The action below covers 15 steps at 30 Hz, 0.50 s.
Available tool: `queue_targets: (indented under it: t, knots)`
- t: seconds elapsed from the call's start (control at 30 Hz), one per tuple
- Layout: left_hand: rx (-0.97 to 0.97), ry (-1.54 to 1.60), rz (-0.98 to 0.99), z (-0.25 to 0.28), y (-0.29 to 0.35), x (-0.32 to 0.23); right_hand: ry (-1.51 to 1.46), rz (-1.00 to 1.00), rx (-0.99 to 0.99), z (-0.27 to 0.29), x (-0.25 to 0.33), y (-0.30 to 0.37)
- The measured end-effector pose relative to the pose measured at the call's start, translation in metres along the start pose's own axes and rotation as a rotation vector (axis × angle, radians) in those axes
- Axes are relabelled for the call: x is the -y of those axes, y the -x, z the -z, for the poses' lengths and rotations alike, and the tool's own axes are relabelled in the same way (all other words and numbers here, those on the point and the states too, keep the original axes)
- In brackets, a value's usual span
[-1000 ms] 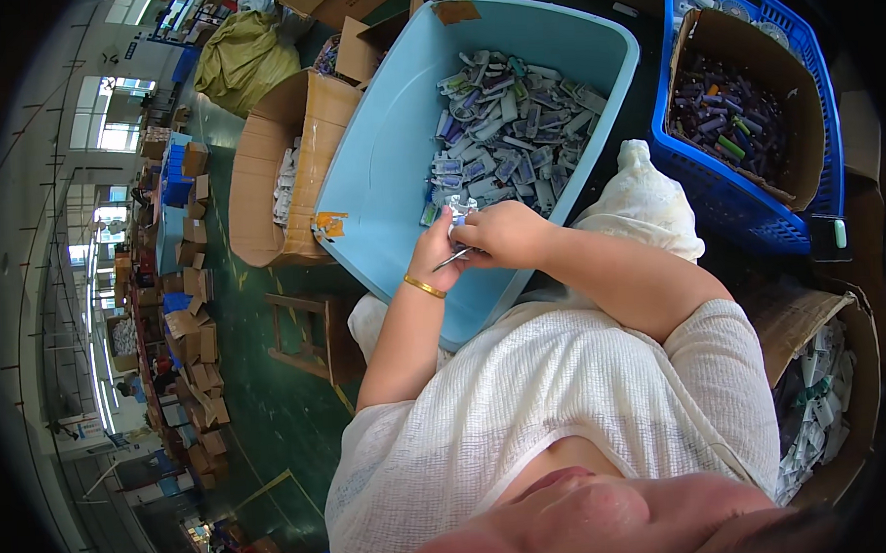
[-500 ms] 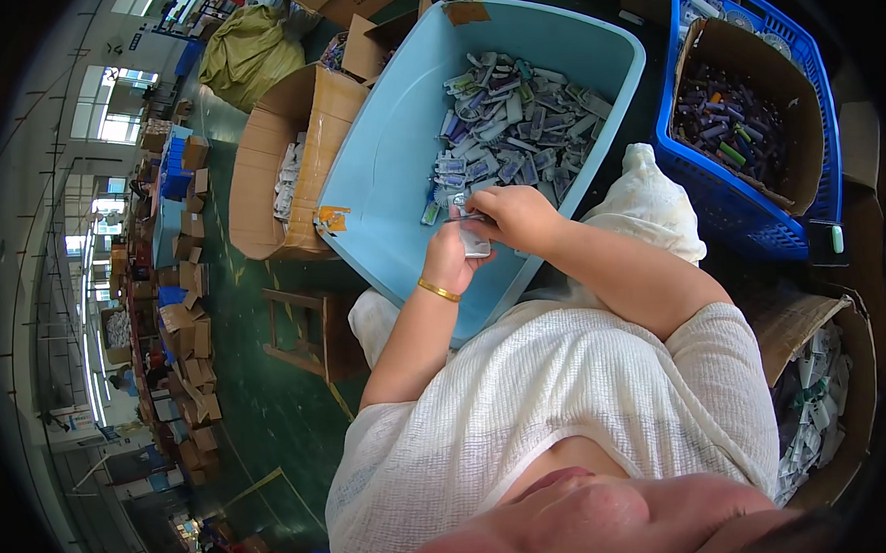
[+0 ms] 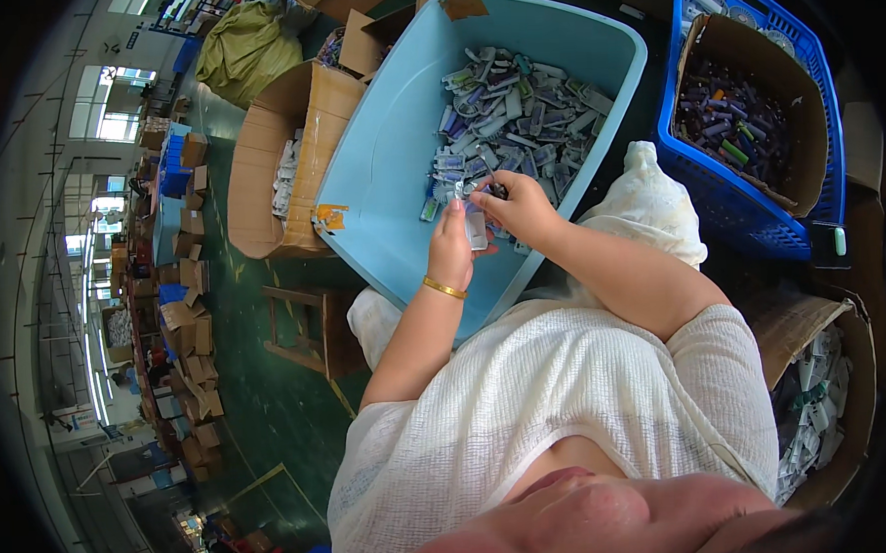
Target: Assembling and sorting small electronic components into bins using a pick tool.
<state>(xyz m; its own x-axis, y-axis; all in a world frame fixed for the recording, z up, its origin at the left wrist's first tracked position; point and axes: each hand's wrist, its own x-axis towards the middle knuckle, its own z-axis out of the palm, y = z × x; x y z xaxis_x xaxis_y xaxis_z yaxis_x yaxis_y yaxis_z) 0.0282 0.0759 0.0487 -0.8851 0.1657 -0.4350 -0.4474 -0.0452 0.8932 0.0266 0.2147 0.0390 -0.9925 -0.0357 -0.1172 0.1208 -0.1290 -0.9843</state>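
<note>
My left hand (image 3: 451, 251), with a gold bangle at the wrist, grips a small flat whitish plastic piece (image 3: 478, 232) over the near part of a light blue tub (image 3: 374, 171). Close against its far end, the thumb and fingers of my right hand (image 3: 522, 211) are pinched together. A small dark bit shows among those fingers, too small to name. Beyond both hands, a heap of small plastic casings (image 3: 515, 115), grey, white and purple, lies in the tub.
To the right stands a blue plastic basket (image 3: 662, 133) holding a carton (image 3: 801, 93) of dark cylindrical pieces. An open carton (image 3: 270, 165) sits left of the tub, above a wooden stool (image 3: 317, 326). Another carton (image 3: 859, 397) with white parts is at lower right.
My right hand has shifted slightly up and its fingers have curled more. My left hand has turned more upright with the plastic piece, whose pale face shows more now.
</note>
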Motion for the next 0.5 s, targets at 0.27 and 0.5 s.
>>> queue_targets:
  t: [0.27, 0.5]
  knots:
    - [-0.004, 0.005, -0.001, 0.005, 0.001, 0.004, -0.174, -0.172, -0.033, -0.004, -0.001, -0.001]
    - [0.042, 0.024, 0.044, 0.004, 0.011, -0.007, -0.243, -0.238, -0.050, -0.003, -0.001, 0.001]
